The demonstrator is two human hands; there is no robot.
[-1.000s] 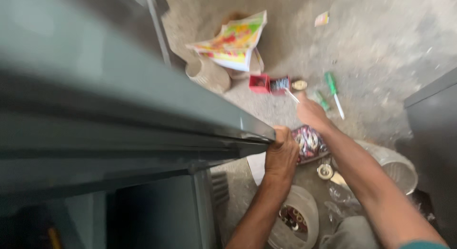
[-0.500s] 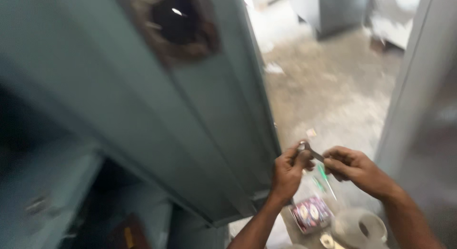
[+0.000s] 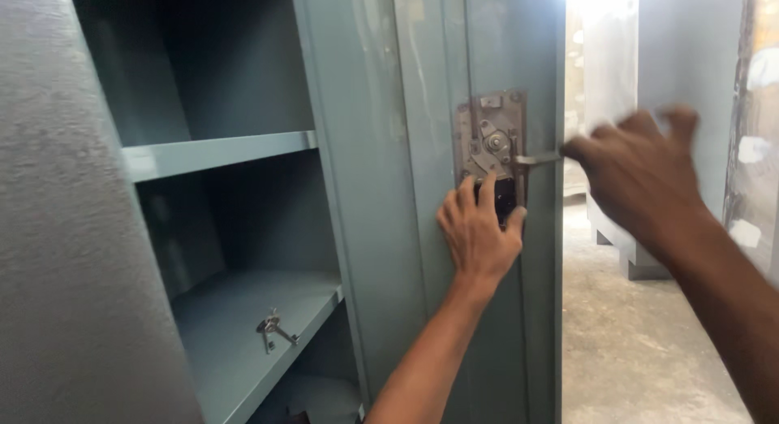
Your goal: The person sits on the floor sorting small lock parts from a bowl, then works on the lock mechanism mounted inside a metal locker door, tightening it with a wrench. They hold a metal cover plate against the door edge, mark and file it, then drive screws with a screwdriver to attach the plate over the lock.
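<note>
A grey-green metal cabinet door [image 3: 381,189] stands open, its inner face toward me. A bare steel lock mechanism [image 3: 491,144] is fixed near the door's edge. My left hand [image 3: 479,229] lies flat on the door just below the lock, fingers spread and touching its lower part. My right hand [image 3: 641,176], blurred, is at the door's edge, its fingertips on a thin metal piece [image 3: 535,158] that sticks out sideways from the lock.
Inside the cabinet are grey shelves [image 3: 219,152]; a small bunch of keys [image 3: 272,328] lies on the lower shelf. Beyond the door's edge are a concrete floor [image 3: 641,351] and other grey metal cabinets [image 3: 690,51].
The view has swung up from the floor and door edge to the lock. Both hands rose from the door's lower edge; the left now presses below the lock, the right is at its protruding piece.
</note>
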